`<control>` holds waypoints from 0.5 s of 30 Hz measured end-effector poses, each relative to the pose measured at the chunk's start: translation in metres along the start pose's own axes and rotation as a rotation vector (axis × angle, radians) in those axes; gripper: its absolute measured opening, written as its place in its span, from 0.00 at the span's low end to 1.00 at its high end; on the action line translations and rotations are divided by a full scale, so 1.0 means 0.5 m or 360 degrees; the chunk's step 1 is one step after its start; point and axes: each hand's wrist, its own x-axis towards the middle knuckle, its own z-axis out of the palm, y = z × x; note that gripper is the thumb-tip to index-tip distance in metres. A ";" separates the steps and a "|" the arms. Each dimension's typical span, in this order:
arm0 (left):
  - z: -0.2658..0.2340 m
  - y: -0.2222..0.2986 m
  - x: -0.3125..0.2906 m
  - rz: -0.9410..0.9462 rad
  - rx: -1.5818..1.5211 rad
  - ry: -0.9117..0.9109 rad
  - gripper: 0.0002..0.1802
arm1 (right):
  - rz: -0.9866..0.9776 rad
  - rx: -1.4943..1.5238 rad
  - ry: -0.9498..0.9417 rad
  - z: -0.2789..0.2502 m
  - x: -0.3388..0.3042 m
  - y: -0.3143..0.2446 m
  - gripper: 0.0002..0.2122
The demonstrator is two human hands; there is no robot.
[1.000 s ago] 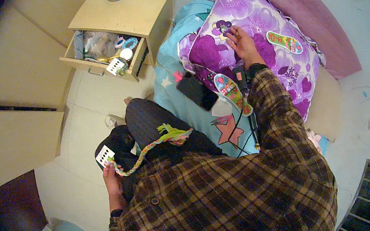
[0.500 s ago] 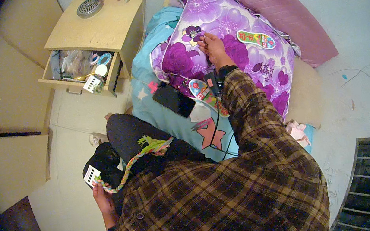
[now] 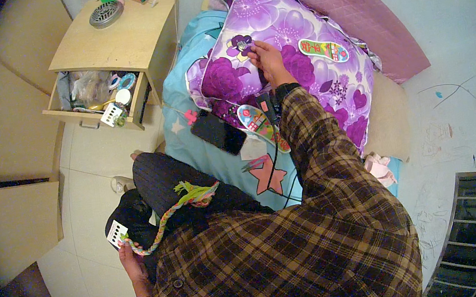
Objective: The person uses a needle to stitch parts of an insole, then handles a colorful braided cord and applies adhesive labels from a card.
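Observation:
My left hand (image 3: 132, 264) is low at the left, its fingers closed on one end of a multicoloured braided yarn cord (image 3: 166, 217). A white card with dark oval marks (image 3: 117, 234) sits at those fingertips. Across my lap runs the cord, finishing in a loose green and yellow tassel (image 3: 191, 190). My right hand (image 3: 268, 62) is raised over the purple flowered pillow (image 3: 260, 16), fingertips pinched together. Whatever they hold, if anything, is too small to make out. Close to them is a dark purple flower (image 3: 239, 46).
On the pillow lies a colourful insole-shaped piece (image 3: 324, 50); a similar one (image 3: 255, 121) is by a black phone (image 3: 218, 132). A black cable (image 3: 276, 161) crosses the blue bedding. An open drawer (image 3: 96, 98) full of small items juts from the wooden cabinet (image 3: 110, 42).
The whole view has shifted slightly, moving the scene a little to the left. Both hands keep nearly the same places and grips.

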 end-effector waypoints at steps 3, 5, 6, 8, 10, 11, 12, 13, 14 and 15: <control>-0.003 -0.003 0.002 0.0017 0.0011 -0.0022 0.07 | -0.0003 -0.0106 -0.0012 0.005 0.004 -0.001 0.12; -0.003 -0.002 0.000 0.0010 -0.0012 -0.0046 0.07 | -0.0036 -0.0213 -0.0013 0.007 0.009 0.000 0.11; -0.003 -0.002 0.000 0.0014 -0.0013 -0.0034 0.07 | -0.0067 -0.0301 -0.0004 0.007 0.012 0.001 0.10; -0.003 -0.004 -0.001 0.0022 -0.0017 -0.0005 0.07 | -0.0138 -0.0472 0.0061 0.009 0.018 0.003 0.08; 0.015 0.012 -0.012 -0.0002 -0.0017 0.0010 0.07 | -0.0220 -0.0635 0.0173 0.015 0.034 0.009 0.07; 0.020 0.017 -0.016 -0.0014 -0.0017 0.0017 0.07 | -0.0319 -0.0873 0.0248 0.014 0.044 0.012 0.06; 0.008 0.008 -0.009 0.0014 -0.0014 0.0001 0.08 | -0.0417 -0.1111 0.0320 0.011 0.058 0.018 0.05; -0.008 -0.007 0.005 0.0042 -0.0012 -0.0015 0.08 | -0.0517 -0.1347 0.0393 0.013 0.063 0.017 0.05; -0.024 -0.021 0.015 0.0070 -0.0009 -0.0033 0.08 | -0.0632 -0.1397 0.0483 0.015 0.066 0.017 0.05; -0.015 -0.015 0.009 0.0068 0.0001 -0.0018 0.08 | -0.0751 -0.1446 0.0578 0.018 0.061 0.010 0.05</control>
